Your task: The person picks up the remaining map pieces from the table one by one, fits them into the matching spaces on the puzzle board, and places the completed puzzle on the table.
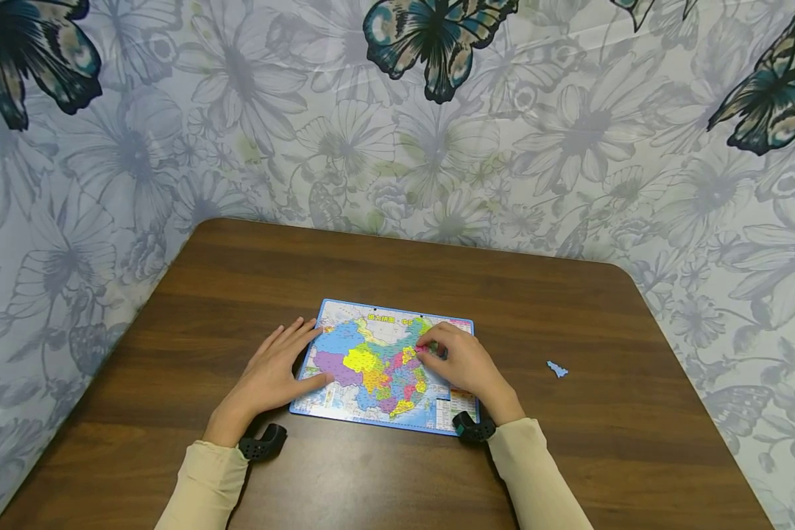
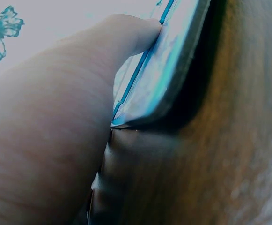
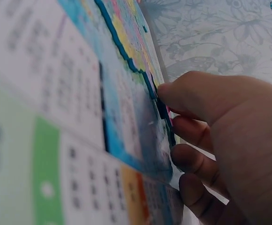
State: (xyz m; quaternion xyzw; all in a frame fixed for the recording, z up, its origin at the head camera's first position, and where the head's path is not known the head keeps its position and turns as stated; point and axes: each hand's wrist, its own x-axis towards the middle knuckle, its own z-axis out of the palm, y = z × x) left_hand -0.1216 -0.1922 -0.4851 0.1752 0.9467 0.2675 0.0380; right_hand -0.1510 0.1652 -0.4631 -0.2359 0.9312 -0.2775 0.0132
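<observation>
A blue-edged map puzzle board (image 1: 397,421) with many coloured pieces lies on the table. My left hand (image 1: 274,368) rests at its left edge, fingers spread and thumb lying over the board's surface. In the left wrist view the thumb (image 2: 136,35) presses near the board's rim. My right hand (image 1: 460,361) is over the upper right part of the map, thumb and fingers curled together on a small pink puzzle piece (image 1: 420,349), mostly hidden by them. From the right wrist, the fingertips (image 3: 166,93) are right at the map's surface.
A loose light-blue puzzle piece (image 1: 557,369) lies on the brown wooden table (image 1: 570,456), right of the board. Behind the table hangs a floral backdrop (image 1: 344,147) with butterflies. Each wrist wears a black camera band (image 1: 263,443).
</observation>
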